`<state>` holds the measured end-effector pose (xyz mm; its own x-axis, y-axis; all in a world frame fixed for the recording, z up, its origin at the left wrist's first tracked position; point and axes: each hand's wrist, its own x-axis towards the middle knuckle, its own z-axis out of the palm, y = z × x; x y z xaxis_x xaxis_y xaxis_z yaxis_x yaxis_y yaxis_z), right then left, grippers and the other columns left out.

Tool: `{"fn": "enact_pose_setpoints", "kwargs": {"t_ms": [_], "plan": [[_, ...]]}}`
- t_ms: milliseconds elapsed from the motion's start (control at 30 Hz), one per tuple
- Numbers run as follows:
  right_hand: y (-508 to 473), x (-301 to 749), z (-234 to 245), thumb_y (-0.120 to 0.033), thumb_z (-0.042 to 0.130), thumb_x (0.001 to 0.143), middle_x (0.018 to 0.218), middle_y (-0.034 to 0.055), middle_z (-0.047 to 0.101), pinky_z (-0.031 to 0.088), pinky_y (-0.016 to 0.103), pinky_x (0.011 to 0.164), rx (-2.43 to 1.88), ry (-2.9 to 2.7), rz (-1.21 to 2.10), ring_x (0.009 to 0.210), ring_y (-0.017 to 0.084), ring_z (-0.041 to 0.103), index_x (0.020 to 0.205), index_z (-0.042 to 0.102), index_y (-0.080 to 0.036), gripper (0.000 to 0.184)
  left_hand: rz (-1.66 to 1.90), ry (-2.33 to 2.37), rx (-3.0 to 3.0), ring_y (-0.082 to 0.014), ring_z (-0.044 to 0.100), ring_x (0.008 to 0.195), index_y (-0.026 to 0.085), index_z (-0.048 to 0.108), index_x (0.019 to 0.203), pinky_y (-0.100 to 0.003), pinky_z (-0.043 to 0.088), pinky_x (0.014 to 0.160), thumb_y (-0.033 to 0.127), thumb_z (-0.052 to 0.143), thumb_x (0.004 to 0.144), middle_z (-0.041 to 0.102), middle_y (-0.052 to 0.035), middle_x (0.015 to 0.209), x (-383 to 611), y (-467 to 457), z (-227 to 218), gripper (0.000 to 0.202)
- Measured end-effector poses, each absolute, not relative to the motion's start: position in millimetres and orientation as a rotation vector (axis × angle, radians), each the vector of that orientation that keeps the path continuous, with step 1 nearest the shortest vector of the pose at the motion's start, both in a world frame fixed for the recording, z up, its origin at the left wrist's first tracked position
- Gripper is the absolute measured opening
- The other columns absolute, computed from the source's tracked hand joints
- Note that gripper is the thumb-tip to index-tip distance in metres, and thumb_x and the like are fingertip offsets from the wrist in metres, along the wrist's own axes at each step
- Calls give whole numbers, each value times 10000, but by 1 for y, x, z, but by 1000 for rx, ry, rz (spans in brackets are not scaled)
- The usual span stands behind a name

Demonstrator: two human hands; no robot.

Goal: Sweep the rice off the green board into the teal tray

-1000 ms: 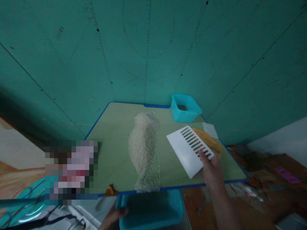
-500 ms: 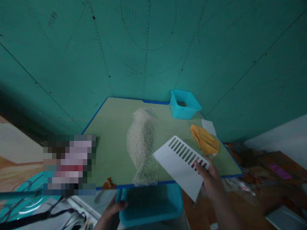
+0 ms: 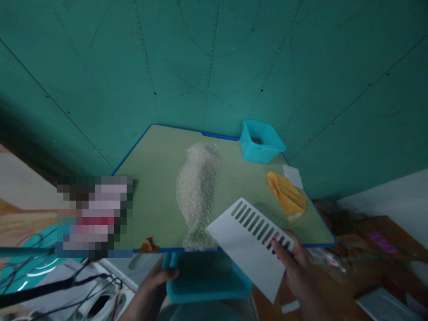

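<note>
A long pile of pale grains that look like rice (image 3: 197,191) runs down the green tabletop (image 3: 150,187) to its front edge. Below that edge, my left hand (image 3: 160,278) grips the left rim of a teal plastic bin (image 3: 207,292), thumb over the rim. My right hand (image 3: 294,263) pinches a flat white slotted plate (image 3: 249,249) at its right end, thumb on top near the slots. The plate is tilted, its left corner beside the pile's lower end, and it partly covers the bin's right side.
At the back right stands a smaller turquoise bin (image 3: 262,145) with something dark inside. A yellow cloth (image 3: 286,196) and a white paper (image 3: 293,176) lie on the right. A brown scrap (image 3: 149,245) sits at the front edge. Cables (image 3: 67,285) hang at lower left.
My right hand has brought the white slotted plate slightly left and nearer to me, over the bin's right part. My left hand keeps its hold on the bin. The camera view has shifted a little.
</note>
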<state>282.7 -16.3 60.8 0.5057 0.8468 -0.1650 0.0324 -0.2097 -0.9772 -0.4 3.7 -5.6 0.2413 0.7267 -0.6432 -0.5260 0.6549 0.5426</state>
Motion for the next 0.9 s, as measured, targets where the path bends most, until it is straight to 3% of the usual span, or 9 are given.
{"fn": "enact_pose_setpoints", "kwargs": {"t_ms": [167, 467, 733, 900], "plan": [[-16, 273, 65, -541, 691, 653, 544, -42, 540, 336, 248, 515, -1627, -809, 903, 512, 139, 459, 760, 581, -221, 355, 853, 1004, 201, -358, 645, 1024, 205, 717, 950, -443, 454, 943, 208, 722, 562, 785, -50, 914, 1, 2, 13, 388], [-19, 272, 62, -519, 743, 594, 534, -32, 562, 359, 241, 481, -1603, -753, 908, 501, 138, 488, 762, 602, -217, 373, 880, 991, 231, -335, 621, 1079, 214, 714, 968, -433, 434, 963, 188, 690, 579, 783, -30, 953, -4, 3, 9, 391], [-1, 287, 58, -373, 777, 594, 610, -39, 642, 430, 233, 522, -1417, -596, 956, 533, 133, 560, 799, 602, -226, 307, 859, 948, 222, -333, 652, 1024, 227, 706, 995, -445, 430, 967, 187, 694, 577, 782, -29, 959, -9, 3, 10, 421], [40, 300, 61, -266, 769, 514, 640, -28, 663, 495, 314, 571, -1330, -432, 943, 596, 182, 620, 737, 582, -215, 296, 851, 929, 232, -355, 651, 1016, 219, 719, 970, -463, 440, 945, 170, 713, 566, 786, -55, 927, -10, 5, 5, 407]]}}
